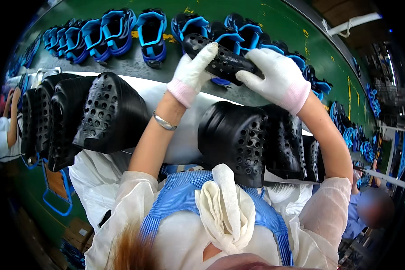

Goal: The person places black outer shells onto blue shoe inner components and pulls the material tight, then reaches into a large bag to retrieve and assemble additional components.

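Observation:
Between my two hands is a black perforated shell (pixel 226 65), long and glossy, dotted with round holes; its exact kind I cannot make out. My left hand (pixel 191 72), in a white glove with a pink cuff, grips its left part with the thumb along the holed face. At its right end, my right hand (pixel 276 76), gloved alike, has thumb and fingers closed round it. Nested black shells with similar holes stand near my arms: a left stack (pixel 104 112) beside my left forearm and a right stack (pixel 238 139) below my hands.
A white work surface (pixel 177 144) lies under my forearms. Beyond it, several blue-and-black shoe-like items (pixel 152 36) stand in a row on a green-and-grey surface. A blue-framed stool (pixel 58 191) is at lower left. Other people (pixel 9 130) are at both sides.

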